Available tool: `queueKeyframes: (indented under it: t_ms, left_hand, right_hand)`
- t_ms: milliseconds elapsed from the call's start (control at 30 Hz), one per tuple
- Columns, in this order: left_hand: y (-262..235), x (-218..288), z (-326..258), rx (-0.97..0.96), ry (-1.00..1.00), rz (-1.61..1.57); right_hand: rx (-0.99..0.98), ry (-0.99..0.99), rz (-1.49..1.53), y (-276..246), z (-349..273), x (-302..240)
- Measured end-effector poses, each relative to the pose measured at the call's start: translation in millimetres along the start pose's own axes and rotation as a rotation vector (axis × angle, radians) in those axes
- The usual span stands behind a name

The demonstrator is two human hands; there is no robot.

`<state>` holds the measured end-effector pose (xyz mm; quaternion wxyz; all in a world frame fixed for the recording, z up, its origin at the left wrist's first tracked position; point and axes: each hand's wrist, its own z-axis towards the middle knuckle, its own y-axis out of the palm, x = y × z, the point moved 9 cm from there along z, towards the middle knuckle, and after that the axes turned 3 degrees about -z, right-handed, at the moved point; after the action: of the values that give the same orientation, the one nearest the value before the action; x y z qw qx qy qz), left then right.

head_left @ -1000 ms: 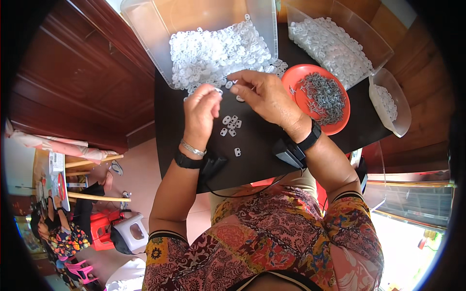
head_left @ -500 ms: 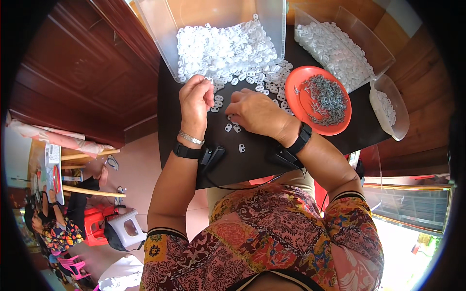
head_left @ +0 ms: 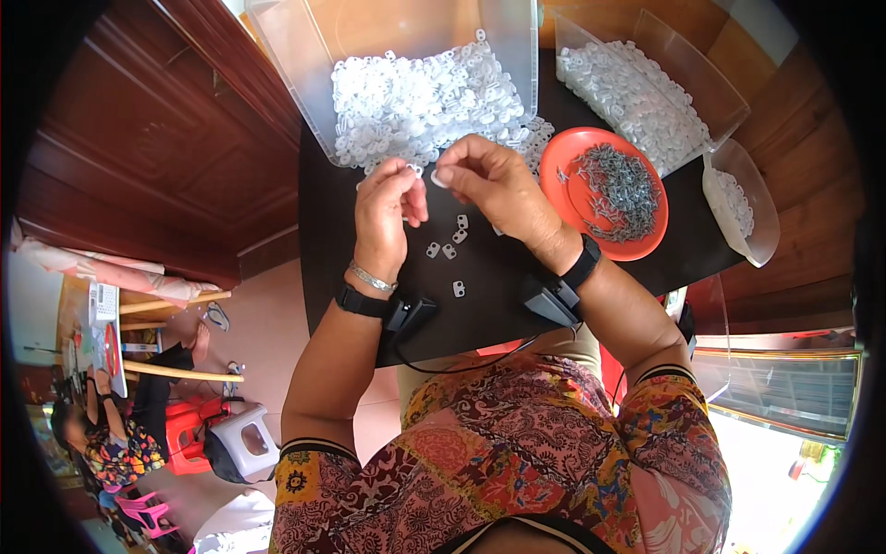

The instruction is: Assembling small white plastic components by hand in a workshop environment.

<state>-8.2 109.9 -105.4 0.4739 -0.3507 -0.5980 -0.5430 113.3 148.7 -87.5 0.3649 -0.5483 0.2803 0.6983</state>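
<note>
My left hand point(head_left: 386, 210) is closed in a pinch, a small white plastic piece with holes point(head_left: 416, 170) showing at its fingertips. Close beside it, my right hand point(head_left: 494, 187) pinches another white plastic piece point(head_left: 438, 179) between thumb and fingers. The two pieces are near each other, just in front of the heap. Below the hands, several loose white two-holed pieces point(head_left: 448, 251) lie on the black table point(head_left: 415, 323). To the right of my right hand is a red plate point(head_left: 570, 198) with a pile of small metal pins or screws point(head_left: 623, 194).
A large clear bin point(head_left: 323, 115) of white pieces point(head_left: 425, 97) stands at the back, some spilling out. Another clear bin point(head_left: 729, 120) and a small scoop-like container point(head_left: 759, 235) hold more at the right. Far left, another person point(head_left: 115, 443) sits at a table.
My right hand has lifted from the loose pieces and moved away from me, up to my left hand, with a white piece now visible in it. Two more loose pieces show where it was.
</note>
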Motion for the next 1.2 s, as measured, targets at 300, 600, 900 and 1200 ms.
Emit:
queueKeyframes:
  t_ms: [300,600,900,1200]
  left_hand:
    - [11.0,0.1,-1.9,-0.099,0.012,-0.243]
    - [24.2,10.2,-7.6,-0.158,0.083,-0.029]
    - [22.4,4.6,-10.4,-0.071,0.075,0.154]
    - [23.0,5.9,-11.8,-0.058,0.089,0.203]
  right_hand:
    - [-0.087,0.036,0.001,9.7,-4.8,-5.3]
    - [-0.006,0.216,0.06,-8.6,-1.8,11.6]
    - [0.046,0.28,0.225,-12.1,-5.1,10.0]
    - [0.061,0.272,0.232,-10.1,-5.1,9.9]
